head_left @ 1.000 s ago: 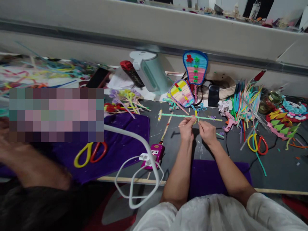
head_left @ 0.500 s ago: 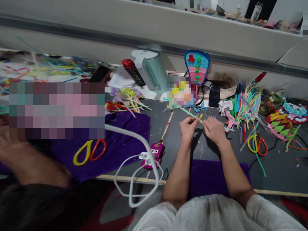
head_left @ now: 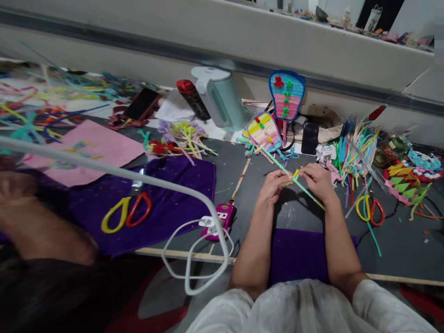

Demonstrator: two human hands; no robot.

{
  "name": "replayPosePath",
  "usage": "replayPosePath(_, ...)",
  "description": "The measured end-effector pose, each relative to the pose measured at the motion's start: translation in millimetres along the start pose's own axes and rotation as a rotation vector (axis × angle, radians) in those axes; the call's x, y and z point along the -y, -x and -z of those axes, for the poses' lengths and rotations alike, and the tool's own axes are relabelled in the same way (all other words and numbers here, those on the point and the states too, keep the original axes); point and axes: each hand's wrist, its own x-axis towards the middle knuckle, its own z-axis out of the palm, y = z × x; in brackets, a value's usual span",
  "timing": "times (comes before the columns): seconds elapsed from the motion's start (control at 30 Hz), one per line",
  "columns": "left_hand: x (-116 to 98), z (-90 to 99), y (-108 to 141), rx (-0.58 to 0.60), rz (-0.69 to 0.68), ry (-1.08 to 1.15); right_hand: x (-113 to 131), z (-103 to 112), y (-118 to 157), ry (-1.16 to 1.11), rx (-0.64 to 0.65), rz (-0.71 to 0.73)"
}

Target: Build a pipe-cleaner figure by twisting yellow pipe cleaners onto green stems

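A long light-green pipe cleaner (head_left: 274,159) runs slantwise between my hands, above the grey table. Around its middle is a short yellow piece (head_left: 296,175). My left hand (head_left: 275,185) pinches the green pipe cleaner just left of the yellow piece. The fingertips of my right hand (head_left: 317,181) are closed on the yellow piece, with the green one's lower end passing beneath that hand. Beyond my hands lies a small striped fan shape (head_left: 265,132), and a blue-edged fan shape (head_left: 287,97) leans upright behind it.
Scissors (head_left: 370,209) and a pipe-cleaner bundle (head_left: 359,143) are at the right. A pink power strip (head_left: 222,219) with a white cable sits left of my arms. At the far left a person's arm (head_left: 45,226) rests beside purple cloth (head_left: 194,185) and more scissors (head_left: 126,212).
My hands have moved slightly apart, and my right fingers are now at the yellow piece. The pipe cleaner's lower end has swung down. The view has shifted a little.
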Motion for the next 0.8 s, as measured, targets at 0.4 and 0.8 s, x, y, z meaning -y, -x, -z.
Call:
replayPosePath(0.4, 10.6, -3.6, -6.9, -0.04, 0.074, 0.239, -6.4, -34.0, -1.4, -0.604, -0.112, -0.324)
replayPosePath(0.8, 13.5, -6.8, -12.4, -0.143, -0.077, 0.324, -14.5, -70.9, -4.2, -0.795, -0.163, -0.454)
